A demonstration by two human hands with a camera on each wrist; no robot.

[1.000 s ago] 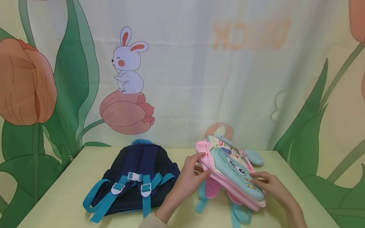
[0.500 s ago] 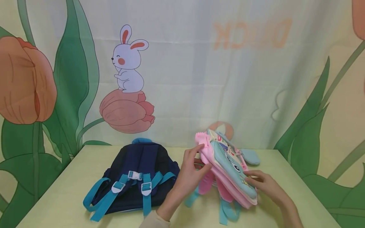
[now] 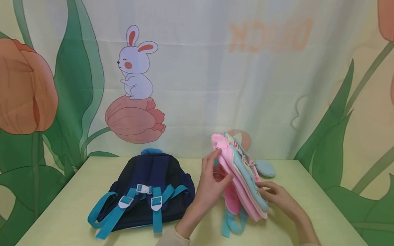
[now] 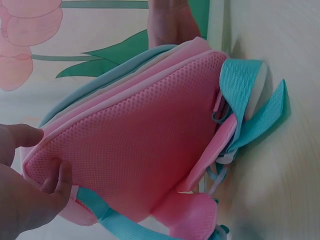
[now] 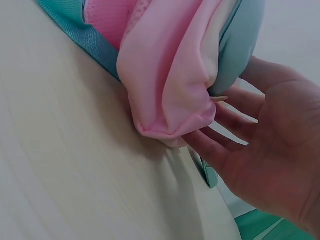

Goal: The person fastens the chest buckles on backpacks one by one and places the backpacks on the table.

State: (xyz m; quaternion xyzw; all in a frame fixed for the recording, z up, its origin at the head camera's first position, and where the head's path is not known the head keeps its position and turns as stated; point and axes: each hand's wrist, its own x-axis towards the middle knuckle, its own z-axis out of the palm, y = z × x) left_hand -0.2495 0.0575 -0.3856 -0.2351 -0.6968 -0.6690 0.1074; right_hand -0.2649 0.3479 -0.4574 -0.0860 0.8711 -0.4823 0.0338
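Note:
A small pink backpack point(image 3: 240, 184) with a light teal front flap stands tilted on the table, its front turned to the right. My left hand point(image 3: 210, 182) grips its left side, thumb on the side wall and fingers on the mesh back panel point(image 4: 135, 130), as the left wrist view shows. Against the front flap, near the lower end, rests my right hand point(image 3: 280, 200). Its fingers point(image 5: 215, 145) lie fairly straight along the front and bottom in the right wrist view. Teal straps point(image 3: 234, 220) trail from the pink bag onto the table.
To the left lies a dark navy backpack point(image 3: 150, 181) with turquoise straps and white buckles, back panel up. A light blue flat piece point(image 3: 264, 168) lies behind the pink bag. A printed curtain point(image 3: 197, 85) hangs behind the pale yellow table point(image 3: 77, 191).
The pink backpack has been turned and tipped more upright, so its front flap now faces further right and shows less. Both hands moved with it; the right hand shifted left.

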